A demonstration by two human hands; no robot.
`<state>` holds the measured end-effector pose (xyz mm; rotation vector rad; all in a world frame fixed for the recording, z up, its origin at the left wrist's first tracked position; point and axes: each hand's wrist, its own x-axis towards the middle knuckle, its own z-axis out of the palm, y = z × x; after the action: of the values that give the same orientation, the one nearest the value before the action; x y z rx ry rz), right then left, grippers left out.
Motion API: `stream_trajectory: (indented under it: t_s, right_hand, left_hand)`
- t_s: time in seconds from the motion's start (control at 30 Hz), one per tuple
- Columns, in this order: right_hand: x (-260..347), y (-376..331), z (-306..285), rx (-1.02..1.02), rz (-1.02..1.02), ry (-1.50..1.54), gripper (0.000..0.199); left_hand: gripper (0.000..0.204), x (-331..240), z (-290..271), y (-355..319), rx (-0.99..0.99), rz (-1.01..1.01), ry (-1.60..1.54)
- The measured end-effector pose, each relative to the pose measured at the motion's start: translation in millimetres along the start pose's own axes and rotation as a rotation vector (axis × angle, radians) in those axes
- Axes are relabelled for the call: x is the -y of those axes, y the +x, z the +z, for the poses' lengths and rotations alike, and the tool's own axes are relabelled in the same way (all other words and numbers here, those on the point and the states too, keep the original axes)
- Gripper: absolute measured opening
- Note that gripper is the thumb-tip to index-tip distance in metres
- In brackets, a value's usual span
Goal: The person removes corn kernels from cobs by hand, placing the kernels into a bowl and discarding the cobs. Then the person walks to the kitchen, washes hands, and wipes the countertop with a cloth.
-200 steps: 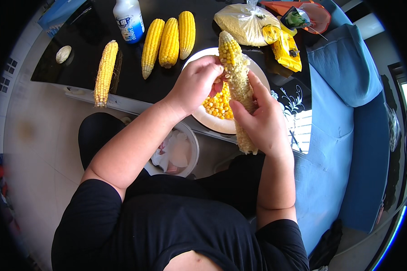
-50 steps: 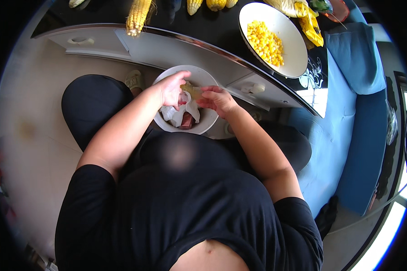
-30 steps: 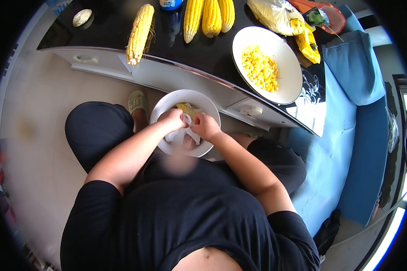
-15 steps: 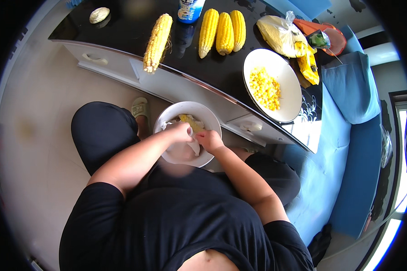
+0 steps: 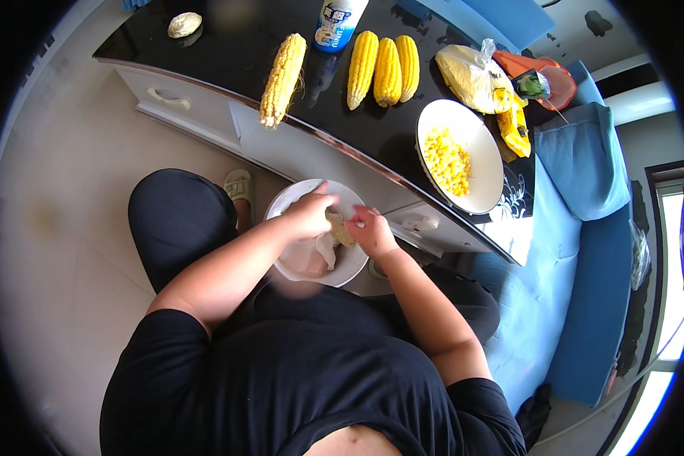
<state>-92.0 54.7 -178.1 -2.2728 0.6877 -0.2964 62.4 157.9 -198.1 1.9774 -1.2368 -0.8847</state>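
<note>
Now, stripped pale cob, rough and kernel-free, over the white bowl below the counter, long axis unclear, left hand and right hand pinching its ends

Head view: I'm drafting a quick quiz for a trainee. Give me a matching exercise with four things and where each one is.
Things:
1. stripped cob
2. white plate
3. lone corn ear
4. clear bag

Places:
A. near the dark table's front edge, left of three other ears
B. between the left hand and right hand, over the white bin
C. behind the plate
D. on the table, holding loose kernels

Pairs: 1-B, 2-D, 3-A, 4-C
</note>
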Motion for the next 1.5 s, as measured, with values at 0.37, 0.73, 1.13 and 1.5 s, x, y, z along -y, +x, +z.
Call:
stream_trajectory:
  t_s: [0.37,0.73,1.13,1.5]
  right_hand:
    - [159,62,-121,-0.335,-0.488,-0.284,0.018]
    - [166,194,-133,0.156,0.484,-0.978,0.043]
    - [127,220,-174,-0.224,0.577,-0.367,0.053]
    - [129,48,-201,-0.088,0.221,1.197,0.041]
  left_hand:
    - [0.056,-48,-27,-25,-0.038,0.236,-0.084]
    - [0.048,-75,-50,-38,0.097,0.167,-0.251]
    - [0.038,-81,-46,-33,0.095,0.204,-0.331]
    - [0.039,-132,-81,-27,0.053,0.423,-1.037]
